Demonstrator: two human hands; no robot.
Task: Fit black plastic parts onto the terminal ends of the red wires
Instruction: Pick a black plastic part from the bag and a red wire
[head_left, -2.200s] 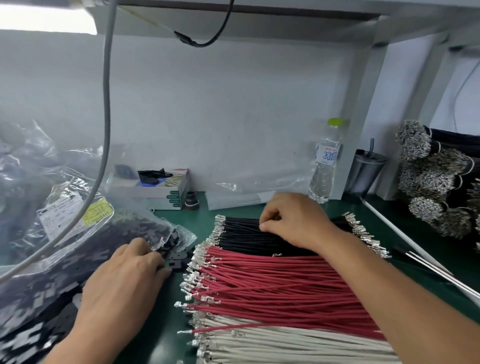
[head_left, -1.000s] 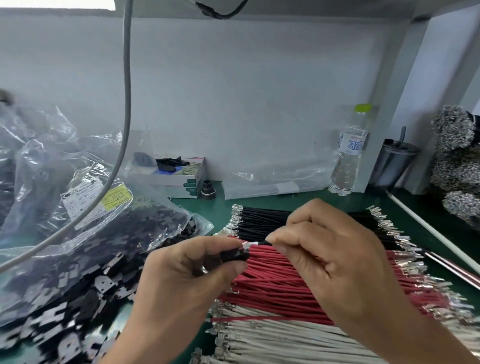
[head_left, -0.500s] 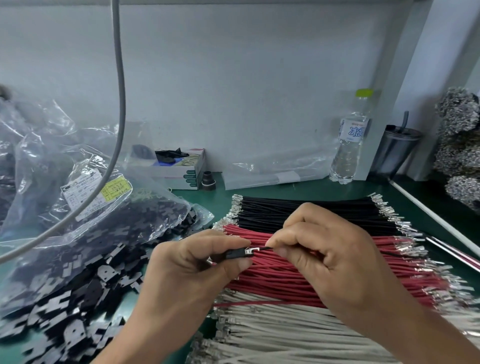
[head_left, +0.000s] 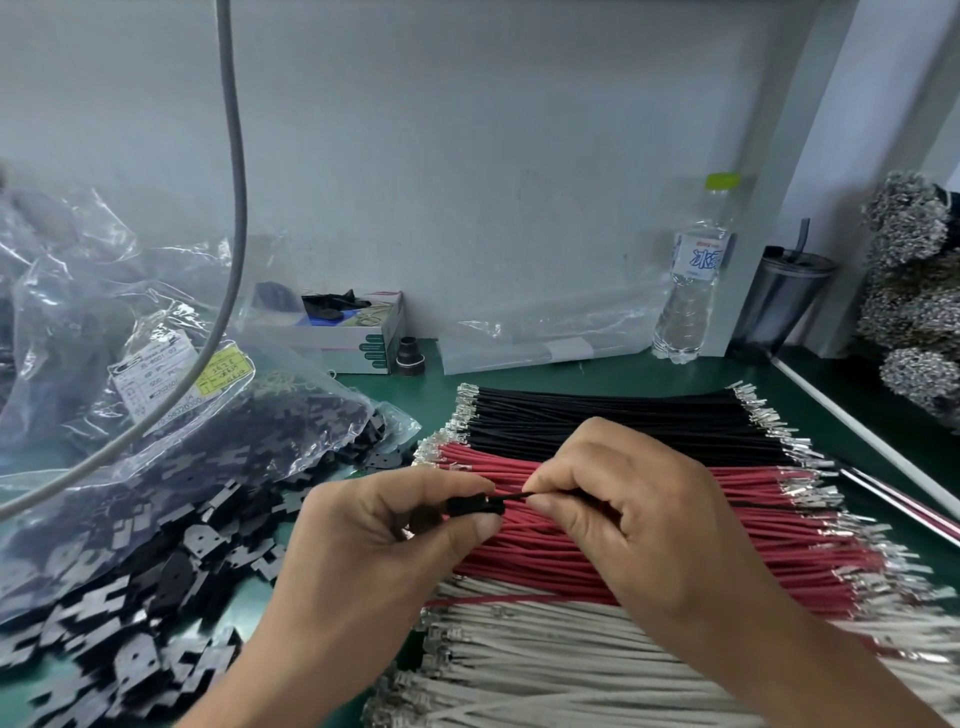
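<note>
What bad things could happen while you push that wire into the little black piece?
The thin wire could bend, since the right hand pinches it just behind the black part. The part is small and could slip from the left hand into the loose pile of black parts below.

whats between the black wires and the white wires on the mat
The row of red wires lies between the black wires and white wires, seen in the head view.

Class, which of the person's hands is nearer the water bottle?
Right. The right hand lies below and left of the water bottle; the left hand is further left, by the black plastic parts.
</note>
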